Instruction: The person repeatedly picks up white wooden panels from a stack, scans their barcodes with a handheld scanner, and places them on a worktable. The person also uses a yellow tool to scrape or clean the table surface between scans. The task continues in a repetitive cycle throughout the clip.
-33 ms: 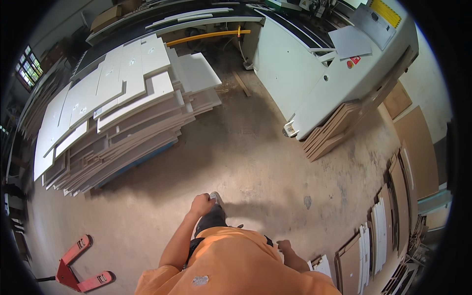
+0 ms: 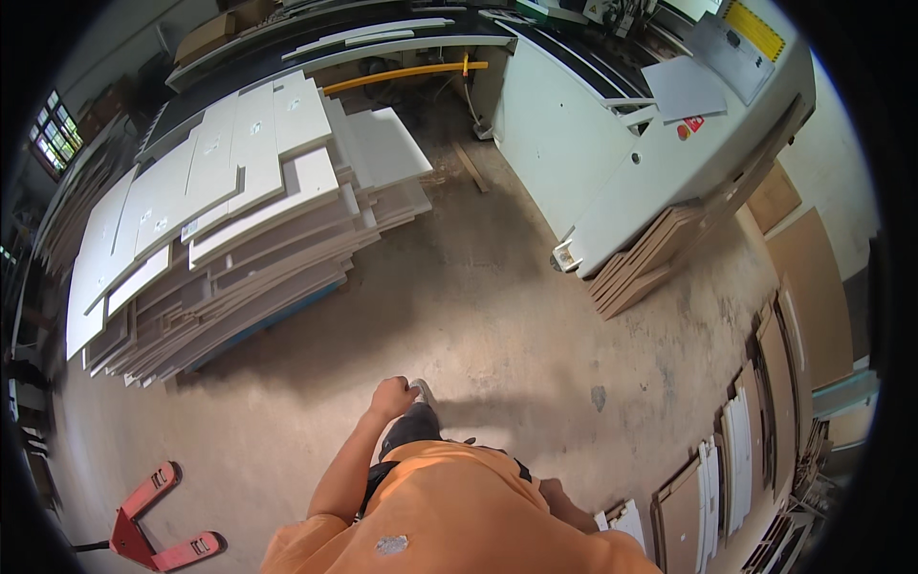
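In front of my body my left hand hangs over the floor, its fingers curled into a loose fist. Nothing shows in it, and it touches nothing. One of my shoes is just beyond it. My right hand is low at my right side, mostly hidden by my orange shirt; its fingers do not show. A large stack of white panels stands ahead to the left, apart from both hands.
A white machine cabinet stands ahead right, with brown boards leaning on it. A red pallet jack lies at the lower left. More boards lean along the right. A thin strip lies on the floor ahead.
My right hand has drawn back toward my body and is now more hidden. My left hand has hardly moved.
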Motion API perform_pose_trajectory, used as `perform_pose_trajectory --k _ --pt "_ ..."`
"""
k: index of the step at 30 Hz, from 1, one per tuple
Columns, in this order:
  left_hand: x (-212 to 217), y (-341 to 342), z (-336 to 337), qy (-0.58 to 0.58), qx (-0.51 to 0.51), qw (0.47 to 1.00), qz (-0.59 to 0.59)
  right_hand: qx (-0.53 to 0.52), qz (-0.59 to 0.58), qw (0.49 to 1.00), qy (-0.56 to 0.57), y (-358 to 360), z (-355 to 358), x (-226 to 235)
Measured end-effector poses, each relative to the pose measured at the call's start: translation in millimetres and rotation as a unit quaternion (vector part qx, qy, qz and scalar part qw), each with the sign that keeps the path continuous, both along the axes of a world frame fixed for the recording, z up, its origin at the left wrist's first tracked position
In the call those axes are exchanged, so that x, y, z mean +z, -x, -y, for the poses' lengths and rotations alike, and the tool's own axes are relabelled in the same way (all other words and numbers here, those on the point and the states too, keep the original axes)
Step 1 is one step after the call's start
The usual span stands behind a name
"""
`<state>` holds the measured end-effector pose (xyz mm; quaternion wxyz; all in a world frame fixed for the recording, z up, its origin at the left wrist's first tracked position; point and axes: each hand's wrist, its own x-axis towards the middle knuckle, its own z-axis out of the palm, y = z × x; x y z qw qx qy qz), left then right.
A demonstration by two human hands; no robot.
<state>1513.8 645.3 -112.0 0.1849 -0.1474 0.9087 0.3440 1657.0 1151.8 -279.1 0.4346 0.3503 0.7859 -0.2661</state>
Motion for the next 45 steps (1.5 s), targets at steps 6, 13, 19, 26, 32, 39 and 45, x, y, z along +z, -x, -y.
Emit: perform_pose_trajectory --k 6,13,19,26,32,39,45 --pt "46 171 34 0.008 -0.062 0.997 -0.048 -0.037 -0.135 0.978 0.152 68 89 12" --pt "68 301 -1 -0.082 -0.133 0.986 -0.051 0.161 -0.19 0.959 0.138 229 111 6" --pt "51 425 -10 -0.066 -0.188 0.98 0.027 -0.096 -0.059 0.989 0.094 436 113 -9" --pt "74 633 24 0.058 -0.1 0.993 -0.003 0.128 -0.078 0.988 0.046 778 123 -15" --pt "97 765 75 0.011 0.04 0.99 -0.134 0.186 -0.332 0.919 0.106 1064 236 67" --pt "78 918 176 0.056 0.133 0.976 -0.162 0.307 -0.341 0.859 0.229 1203 383 95" --pt "94 1081 278 0.074 0.21 0.938 -0.267 0.386 -0.262 0.859 0.21 1294 398 106"
